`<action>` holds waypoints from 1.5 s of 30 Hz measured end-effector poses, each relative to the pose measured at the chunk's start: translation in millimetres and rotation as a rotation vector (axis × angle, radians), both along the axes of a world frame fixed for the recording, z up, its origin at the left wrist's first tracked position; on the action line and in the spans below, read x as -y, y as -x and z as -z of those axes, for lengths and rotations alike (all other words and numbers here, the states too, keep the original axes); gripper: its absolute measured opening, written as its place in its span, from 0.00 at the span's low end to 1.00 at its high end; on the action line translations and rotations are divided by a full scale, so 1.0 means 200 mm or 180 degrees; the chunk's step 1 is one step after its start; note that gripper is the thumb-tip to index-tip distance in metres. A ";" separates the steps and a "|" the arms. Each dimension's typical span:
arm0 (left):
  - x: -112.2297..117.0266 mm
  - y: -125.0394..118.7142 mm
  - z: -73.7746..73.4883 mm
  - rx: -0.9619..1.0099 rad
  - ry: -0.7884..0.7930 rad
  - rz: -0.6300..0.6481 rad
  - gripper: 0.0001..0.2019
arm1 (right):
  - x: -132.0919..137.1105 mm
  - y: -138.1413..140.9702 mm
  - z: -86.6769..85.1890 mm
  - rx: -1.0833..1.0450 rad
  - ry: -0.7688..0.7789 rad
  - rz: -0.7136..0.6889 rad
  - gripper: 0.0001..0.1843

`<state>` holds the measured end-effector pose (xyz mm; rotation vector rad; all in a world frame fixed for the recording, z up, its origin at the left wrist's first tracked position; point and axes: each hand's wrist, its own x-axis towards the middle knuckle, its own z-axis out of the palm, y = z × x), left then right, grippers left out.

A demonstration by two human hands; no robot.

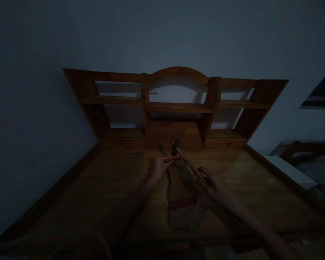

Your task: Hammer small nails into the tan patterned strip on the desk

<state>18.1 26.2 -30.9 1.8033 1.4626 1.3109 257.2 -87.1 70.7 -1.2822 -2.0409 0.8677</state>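
My right hand (209, 183) is wrapped round the wooden handle of a hammer (188, 161). The dark hammer head (175, 147) is raised over the far end of a speckled, flat piece (182, 184) with a red lettered band, perhaps a folded sack or cardboard. At that far end, my left hand (160, 166) is closed in a pinch beside a small red strip (176, 159). Whatever lies between its fingertips is too small and dark to make out. The flat piece rests on the wooden desk (119, 187), between my two forearms.
A wooden shelf unit (176, 107) with open compartments and small drawers stands along the desk's back edge, against the wall. Raised wooden edges (78, 167) border the desk. A small dark item (138, 153) lies near the back left. Beyond the right edge is a white surface (289, 169).
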 end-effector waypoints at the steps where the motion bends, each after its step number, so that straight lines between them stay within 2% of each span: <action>1: 0.00 0.00 0.00 -0.0008 0.0001 -0.0012 0.10 | 0.00 0.00 0.00 0.0027 -0.0030 0.0003 0.15; 8: -0.02 -0.01 0.02 0.0164 0.0085 0.0055 0.08 | -0.01 -0.01 -0.01 0.0030 -0.0137 0.0002 0.14; 13: -0.02 0.00 0.03 0.0036 0.0060 0.0008 0.08 | -0.01 -0.01 0.02 0.0102 -0.0114 0.0007 0.15; 17: -0.01 0.00 0.02 0.0010 0.0049 0.0043 0.08 | -0.01 -0.01 0.02 0.0227 -0.0102 -0.0150 0.13; 24: 0.01 0.00 -0.03 -0.0220 -0.0072 -0.0028 0.08 | 0.01 0.00 0.00 0.0012 -0.0166 0.0023 0.14; 27: 0.02 0.00 -0.03 -0.0415 -0.0046 -0.0092 0.07 | 0.01 0.01 0.00 0.0129 -0.0074 -0.0110 0.13; 32: 0.01 0.01 -0.01 -0.0642 -0.0229 -0.0015 0.07 | 0.01 0.01 0.02 0.0207 -0.0123 -0.0075 0.13; 40: -0.02 0.02 0.02 -0.0428 -0.0175 -0.0001 0.06 | 0.00 0.01 0.03 0.0247 -0.0114 -0.0108 0.12; 45: -0.04 0.01 0.04 -0.0401 -0.0176 -0.0135 0.06 | 0.00 -0.01 0.02 0.0256 -0.0273 0.0107 0.15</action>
